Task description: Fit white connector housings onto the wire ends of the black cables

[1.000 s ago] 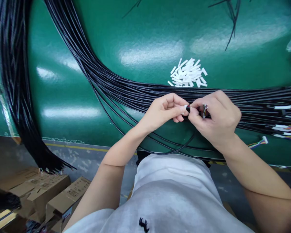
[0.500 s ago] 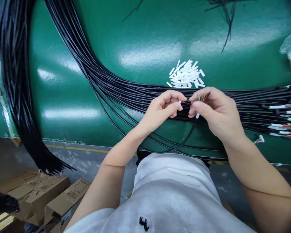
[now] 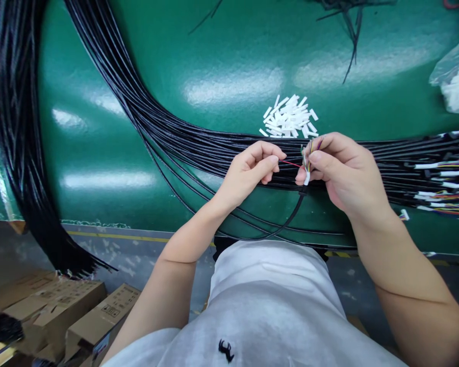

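My left hand (image 3: 252,171) is closed in a pinch on the end of a thin red wire (image 3: 290,163). That wire runs to my right hand (image 3: 342,171), which is closed on the end of a black cable (image 3: 290,216) with its fan of coloured wires and a small white connector (image 3: 307,177). Both hands hover over a broad bundle of black cables (image 3: 183,142) lying across the green table (image 3: 214,61). A pile of white connectors (image 3: 288,118) sits just beyond my hands.
More black cables (image 3: 15,127) hang over the table's left edge toward the floor. Finished cable ends with coloured wires (image 3: 443,188) lie at the right. A clear bag of white parts (image 3: 457,81) is at far right. Cardboard boxes (image 3: 72,316) stand on the floor lower left.
My hands drew slightly apart. The red wire now stretches between them, pulled out from the coloured wires. My right hand tilted the cable end upward.
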Motion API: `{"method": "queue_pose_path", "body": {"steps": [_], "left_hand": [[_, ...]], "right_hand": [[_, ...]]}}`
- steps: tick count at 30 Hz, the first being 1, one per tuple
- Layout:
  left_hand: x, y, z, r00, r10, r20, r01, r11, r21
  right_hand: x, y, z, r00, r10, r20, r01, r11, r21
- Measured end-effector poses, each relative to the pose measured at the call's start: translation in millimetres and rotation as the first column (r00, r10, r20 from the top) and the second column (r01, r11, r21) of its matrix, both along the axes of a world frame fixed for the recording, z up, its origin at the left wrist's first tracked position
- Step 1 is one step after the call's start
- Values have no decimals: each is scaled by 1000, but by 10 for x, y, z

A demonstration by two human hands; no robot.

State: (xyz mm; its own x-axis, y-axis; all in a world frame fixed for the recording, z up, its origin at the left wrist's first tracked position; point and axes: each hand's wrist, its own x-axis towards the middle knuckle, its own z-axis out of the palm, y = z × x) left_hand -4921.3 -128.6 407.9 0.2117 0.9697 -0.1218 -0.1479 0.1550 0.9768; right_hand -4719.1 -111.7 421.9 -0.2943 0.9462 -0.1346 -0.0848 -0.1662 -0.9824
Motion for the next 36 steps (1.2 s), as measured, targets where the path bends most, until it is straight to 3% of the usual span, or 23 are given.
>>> {"method": "queue_pose_path", "body": {"steps": [5, 11, 17, 21, 27, 32, 36], "left_hand": [[24, -3, 17, 999, 4, -40, -3, 1000, 25], [62, -25, 51, 997, 8, -82, 1, 994, 108], [70, -32, 49, 993, 1, -122, 20, 985, 170], [64, -23, 36, 995, 10, -98, 9, 982, 189], [78, -27, 33, 999, -24, -41, 29, 993, 117], [39, -32, -8, 985, -121, 121, 127, 991, -50], [9, -35, -35, 963, -135, 232, 166, 979, -121]], "right_hand": [[-14, -20, -17, 999, -13, 36, 12, 1000, 22], [6, -48, -45, 986, 64, 153, -84, 988, 130], [-6, -50, -8, 959, 108, 261, -145, 982, 125], [-15, -47, -3, 970, 115, 215, -148, 978, 147], [-86, -94, -40, 950, -72, 305, -38, 939, 342], [-115, -141, -23, 926, -240, 290, 30, 814, 579], [-107, -166, -4, 897, -275, 346, 17, 805, 594]]}}
